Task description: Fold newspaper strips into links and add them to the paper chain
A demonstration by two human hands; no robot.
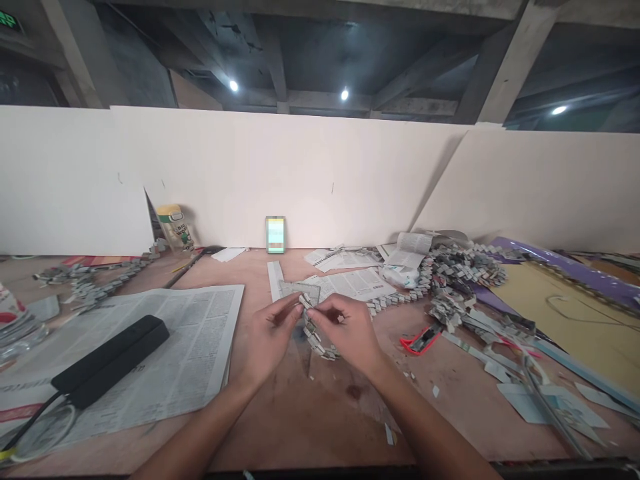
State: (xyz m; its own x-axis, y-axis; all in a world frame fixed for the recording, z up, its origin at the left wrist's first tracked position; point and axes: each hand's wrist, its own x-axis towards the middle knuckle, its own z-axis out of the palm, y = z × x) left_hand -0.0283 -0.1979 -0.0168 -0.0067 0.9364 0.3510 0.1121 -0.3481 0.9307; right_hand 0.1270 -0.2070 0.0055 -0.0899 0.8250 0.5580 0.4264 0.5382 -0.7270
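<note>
Paper chain of small folded newspaper links sits between both hands, just above the bench, near its front middle. The left hand pinches the upper end of the chain with thumb and fingertips, and the right hand is closed on the same end from the other side, fingers curled around a link. From the hands the chain hangs down in a short curve toward the right, so its long axis runs roughly from the upper end near the fingers to the lower end close to the right wrist.

It seems the work is only in an early part for this piece: the chain is short, only a handful of links. Much longer finished chains lie in a pile at the right, and another chain lies at the far left. Cut paper strips and a red cutter lie near the right hand. A newspaper with a black box on it lies left.
</note>
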